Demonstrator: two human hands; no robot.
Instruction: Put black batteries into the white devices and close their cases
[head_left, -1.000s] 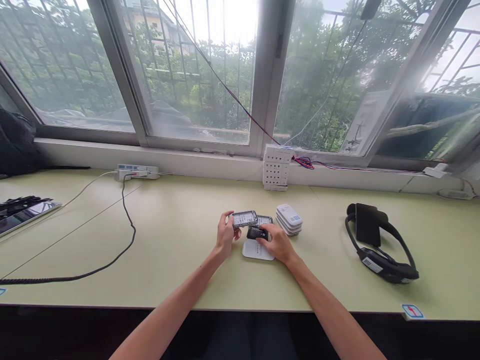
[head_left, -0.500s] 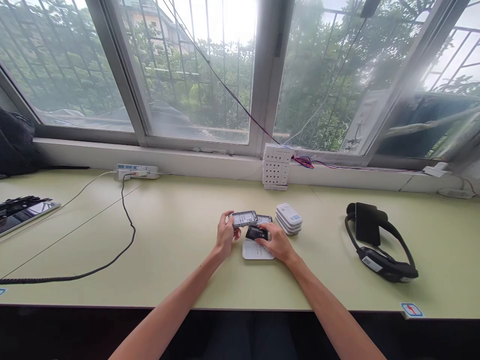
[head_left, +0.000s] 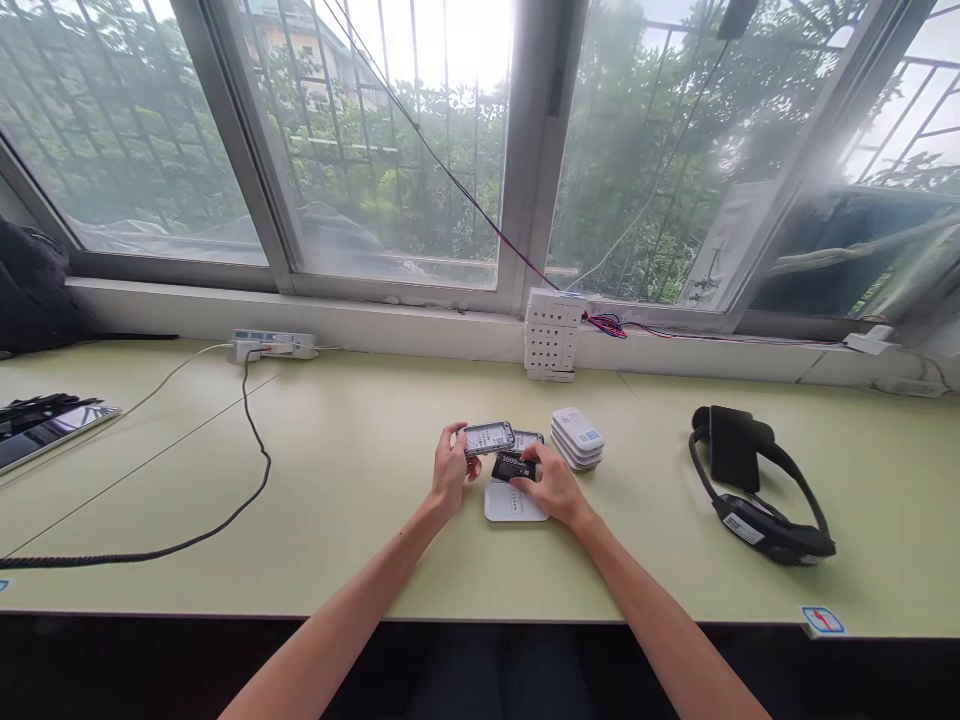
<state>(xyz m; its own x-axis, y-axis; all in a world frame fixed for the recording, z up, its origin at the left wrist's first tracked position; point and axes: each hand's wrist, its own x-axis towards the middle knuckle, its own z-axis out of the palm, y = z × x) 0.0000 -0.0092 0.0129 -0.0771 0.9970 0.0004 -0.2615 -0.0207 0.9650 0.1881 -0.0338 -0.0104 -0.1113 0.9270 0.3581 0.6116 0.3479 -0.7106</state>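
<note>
From where I watch, the work sits at the centre of the frame, a little below its middle. My left hand grasps the left end of an open device casing, its label-lined recess facing up at me. My right hand pinches the right part of a black battery marked 3000mAh, thumb on its lower edge, fingers at the upper.

The battery lies just below and to the right of that casing in the frame, between the hands, with the right hand nearer. Its long axis runs across the frame, right end dipping slightly; the casing's also runs across, but its right end rides slightly higher, so the two are not quite parallel.

A second open casing shows behind the battery, and a white cover lies below it on the tabletop. The view is small here, so I can't tell whether the battery touches either. A stack of white devices stands just right of the second casing.
</note>
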